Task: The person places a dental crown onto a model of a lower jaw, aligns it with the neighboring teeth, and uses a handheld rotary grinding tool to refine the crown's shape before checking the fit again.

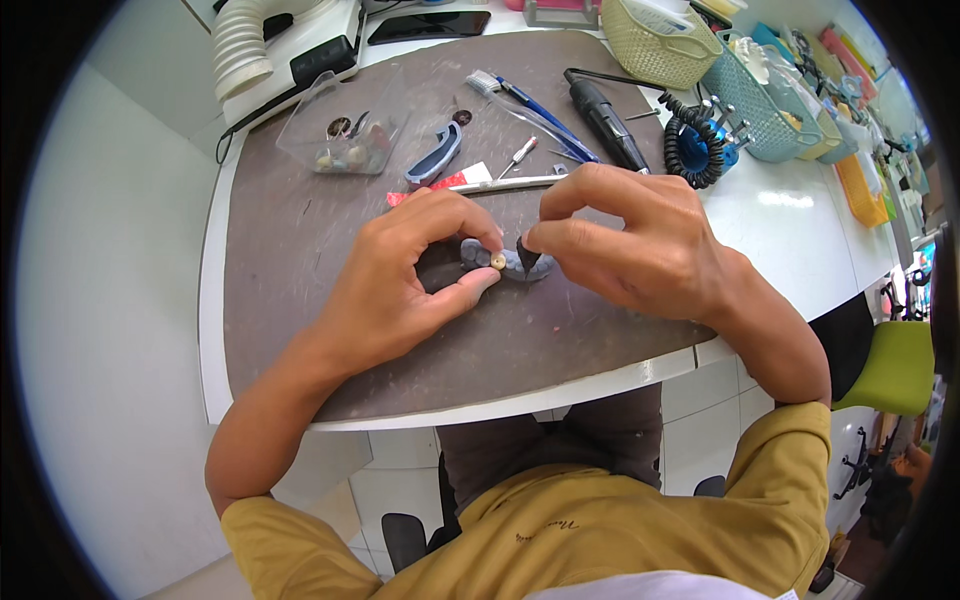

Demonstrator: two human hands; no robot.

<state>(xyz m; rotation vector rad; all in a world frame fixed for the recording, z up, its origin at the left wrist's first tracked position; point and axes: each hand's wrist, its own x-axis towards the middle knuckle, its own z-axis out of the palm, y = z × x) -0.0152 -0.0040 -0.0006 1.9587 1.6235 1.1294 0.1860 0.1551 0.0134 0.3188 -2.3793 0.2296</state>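
A grey-blue dental model, shaped like a row of teeth, is low over the brown mat, with a small cream-coloured tooth crown at it. My left hand closes on the model from the left, thumb and forefinger tips on either side of the crown. Whether the crown is seated or merely held against the model, I cannot tell. From the right, my right hand pinches a black pointed tool, its tip down at the model beside the crown. Most of that tool is hidden by my fingers.
Behind my hands lie a grey-blue curved piece, a small screwdriver, a toothbrush and a black handpiece with coiled cord. A clear box stands left, a phone at the back, baskets at right.
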